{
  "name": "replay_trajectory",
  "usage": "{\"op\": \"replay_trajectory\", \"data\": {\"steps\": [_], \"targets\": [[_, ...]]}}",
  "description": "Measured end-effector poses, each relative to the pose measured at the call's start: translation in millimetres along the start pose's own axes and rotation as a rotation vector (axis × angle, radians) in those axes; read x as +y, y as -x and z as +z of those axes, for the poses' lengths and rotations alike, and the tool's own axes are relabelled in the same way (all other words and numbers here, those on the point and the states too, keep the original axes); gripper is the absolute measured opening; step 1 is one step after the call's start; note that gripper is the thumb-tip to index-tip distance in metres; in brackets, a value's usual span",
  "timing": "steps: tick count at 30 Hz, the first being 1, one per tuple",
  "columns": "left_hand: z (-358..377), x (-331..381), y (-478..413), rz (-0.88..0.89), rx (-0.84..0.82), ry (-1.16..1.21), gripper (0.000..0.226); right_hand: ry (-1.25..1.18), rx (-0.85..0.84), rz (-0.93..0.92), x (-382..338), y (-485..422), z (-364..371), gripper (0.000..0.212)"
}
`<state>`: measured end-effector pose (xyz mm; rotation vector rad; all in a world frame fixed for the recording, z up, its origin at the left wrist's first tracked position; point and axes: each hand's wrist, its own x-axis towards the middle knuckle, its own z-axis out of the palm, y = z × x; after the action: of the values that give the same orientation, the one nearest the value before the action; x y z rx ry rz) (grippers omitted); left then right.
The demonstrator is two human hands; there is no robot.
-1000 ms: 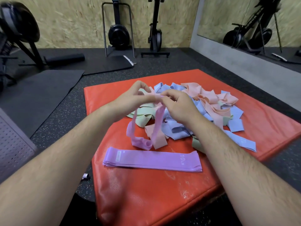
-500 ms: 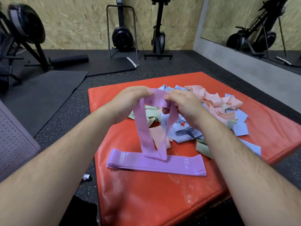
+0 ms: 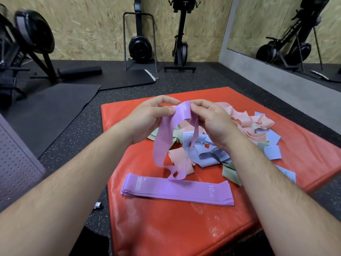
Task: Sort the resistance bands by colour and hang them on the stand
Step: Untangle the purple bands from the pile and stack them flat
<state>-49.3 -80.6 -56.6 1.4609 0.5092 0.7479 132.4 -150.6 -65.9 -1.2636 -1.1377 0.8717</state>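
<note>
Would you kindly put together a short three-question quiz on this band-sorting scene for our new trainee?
1. True or false: the left hand and the right hand both pinch the same purple band.
2. Which colour is the flat stack lying nearest the person on the red mat? A green; B purple; C blue.
3. Fill in: the top band of that stack is printed "__ LB".
Key: 1 true; 2 B; 3 10.
</note>
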Motion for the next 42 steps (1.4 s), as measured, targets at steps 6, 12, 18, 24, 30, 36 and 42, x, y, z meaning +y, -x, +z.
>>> {"op": "replay_trajectory", "data": {"steps": [6,12,18,24,30,36,42], "targets": [[1,5,-2,0.026,0.052,0.062,0.028,-0.115,-0.010,0.018,-9,2,0,0.021],[3,8,-3,0.047,0.112,0.007,0.022,-0.251,-0.035,0.068,-16,7,-3,0.014],[4,7,-4,0.122,0.123,-0.112,0.014,-0.291,-0.144,0.060,-20,8,-4,0.021],[8,6,0,0.162,-0.009,-0.078,0.034,-0.262,-0.155,0.044,-22,4,-7,0.035],[13,4,2,0.140,-0.026,-0.103,0.045,-0.274,-0.155,0.050,-25,8,-7,0.030],[16,4,1,0.124,-0.080,-0.108,0.044,-0.301,-0.190,0.042,-30,9,-9,0.032],[24,7,3,0.165,-0.130,-0.066,0.023,-0.355,-0.208,0.054,-32,9,-11,0.034]]}}
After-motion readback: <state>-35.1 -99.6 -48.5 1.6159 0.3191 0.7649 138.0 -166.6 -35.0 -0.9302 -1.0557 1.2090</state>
